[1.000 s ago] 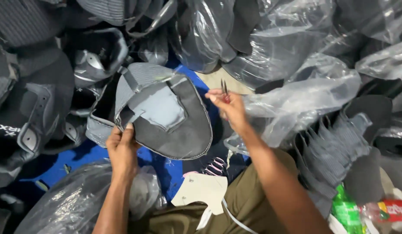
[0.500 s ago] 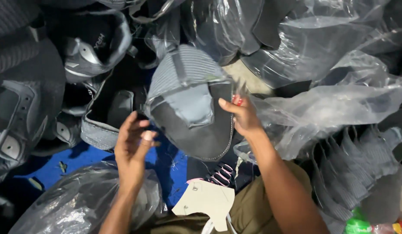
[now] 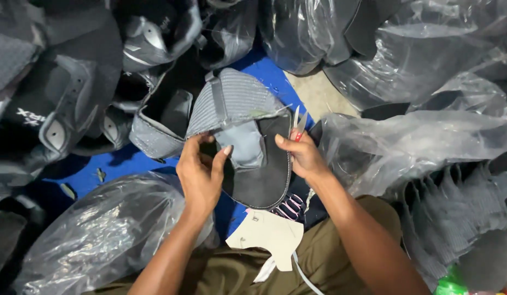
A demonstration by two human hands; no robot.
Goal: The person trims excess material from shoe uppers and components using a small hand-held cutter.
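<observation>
Blue floor sheet (image 3: pixel 264 71) crowded with bagged shoe uppers. Left hand (image 3: pixel 201 175) pinches grey-and-black shoe upper (image 3: pixel 253 136); right hand (image 3: pixel 302 155) grips its edge, clamping small thread snips (image 3: pixel 298 124).

The light is soft and even, falling from above, neither harsh nor dim. White glare streaks run across the clear plastic bags (image 3: pixel 406 136), strongest on the right side and on the bag at lower left. Dark fabric pieces (image 3: pixel 56 109) at the left swallow detail, and deep shadow fills the gaps between them. The blue sheet (image 3: pixel 122 164) underneath shows saturated colour. The centre is reasonably sharp; the forearms at the bottom edge look soft, and the corners stretch slightly from the wide lens.
</observation>
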